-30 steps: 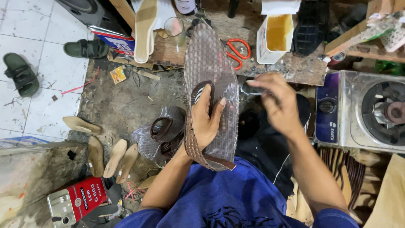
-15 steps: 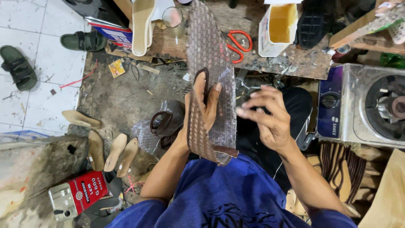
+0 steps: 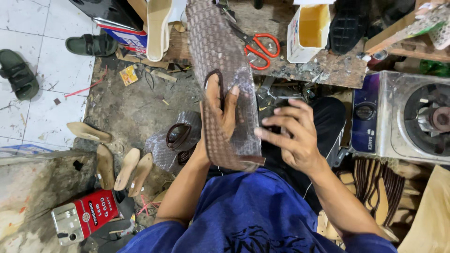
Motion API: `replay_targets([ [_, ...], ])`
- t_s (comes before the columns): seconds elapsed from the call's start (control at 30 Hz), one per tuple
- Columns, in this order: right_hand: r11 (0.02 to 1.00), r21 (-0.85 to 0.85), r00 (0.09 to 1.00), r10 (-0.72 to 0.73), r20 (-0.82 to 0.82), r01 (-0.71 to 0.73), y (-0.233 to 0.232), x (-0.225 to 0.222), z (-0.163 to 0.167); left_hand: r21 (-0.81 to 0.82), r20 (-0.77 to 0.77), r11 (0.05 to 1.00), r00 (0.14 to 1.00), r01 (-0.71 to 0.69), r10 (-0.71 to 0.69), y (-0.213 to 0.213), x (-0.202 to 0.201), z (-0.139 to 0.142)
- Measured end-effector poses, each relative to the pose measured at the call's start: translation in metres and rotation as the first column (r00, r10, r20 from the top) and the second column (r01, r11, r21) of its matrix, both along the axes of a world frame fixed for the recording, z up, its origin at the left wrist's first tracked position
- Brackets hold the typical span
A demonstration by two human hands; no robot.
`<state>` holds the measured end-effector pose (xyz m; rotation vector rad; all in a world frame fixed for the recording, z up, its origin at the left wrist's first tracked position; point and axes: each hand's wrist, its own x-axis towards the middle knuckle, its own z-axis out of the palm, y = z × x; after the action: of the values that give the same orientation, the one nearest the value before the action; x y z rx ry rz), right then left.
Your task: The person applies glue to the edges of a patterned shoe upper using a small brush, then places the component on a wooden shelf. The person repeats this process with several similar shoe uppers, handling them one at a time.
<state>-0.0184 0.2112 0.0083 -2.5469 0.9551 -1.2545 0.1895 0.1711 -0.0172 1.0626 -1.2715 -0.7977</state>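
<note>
One long strip of brown woven leather (image 3: 220, 61) stands upright in front of the person, above the lap. The left hand (image 3: 220, 115) grips its lower part, fingers curled round a dark loop. The right hand (image 3: 290, 136) hovers half open beside its edge. Four tan insoles (image 3: 110, 159) lie on the floor; one pair of red-handled scissors (image 3: 260, 47) rests on the bench (image 3: 328, 70).

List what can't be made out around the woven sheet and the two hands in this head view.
- Woven sheet: top end cut off by the frame edge.
- Left hand: palm hidden against the sheet.
- Right hand: only its back shows; whether it holds anything cannot be told.
</note>
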Motion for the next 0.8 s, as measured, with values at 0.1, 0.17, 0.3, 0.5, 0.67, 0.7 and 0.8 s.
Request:
replay_targets([
  [0.1,0.984,0.16,0.956,0.022,0.291,-0.071,0.008,0.003,-0.006,0.272,-0.112,0.961,0.991,-0.043,0.076,-0.003,0.009,0.0],
  [0.17,0.898,0.384,0.824,-0.045,0.565,-0.215,0.015,0.01,-0.01,-0.118,0.239,0.941,0.911,-0.317,0.337,-0.01,0.006,-0.005],
  [0.3,0.677,0.516,0.542,-0.202,0.816,-0.525,0.022,0.026,-0.018,-0.109,0.153,0.949,0.938,-0.297,0.311,-0.012,-0.012,-0.023],
  [0.5,0.724,0.501,0.439,-0.3,0.847,-0.474,0.017,-0.003,-0.015,-0.119,-0.255,0.99,0.961,0.077,-0.105,-0.004,-0.024,-0.016],
  [0.67,0.829,0.49,0.564,-0.276,0.778,-0.27,0.012,-0.057,-0.012,0.091,-0.752,0.734,0.53,0.673,-0.392,-0.009,0.011,0.029],
  [0.7,0.844,0.483,0.59,-0.272,0.76,-0.234,0.013,-0.064,-0.013,0.086,-0.838,0.623,0.395,0.777,-0.378,-0.007,0.014,0.038],
  [0.8,0.879,0.424,0.542,-0.252,0.801,-0.219,0.014,-0.073,-0.02,0.031,-0.895,0.51,0.25,0.86,-0.369,-0.011,0.004,0.061],
])
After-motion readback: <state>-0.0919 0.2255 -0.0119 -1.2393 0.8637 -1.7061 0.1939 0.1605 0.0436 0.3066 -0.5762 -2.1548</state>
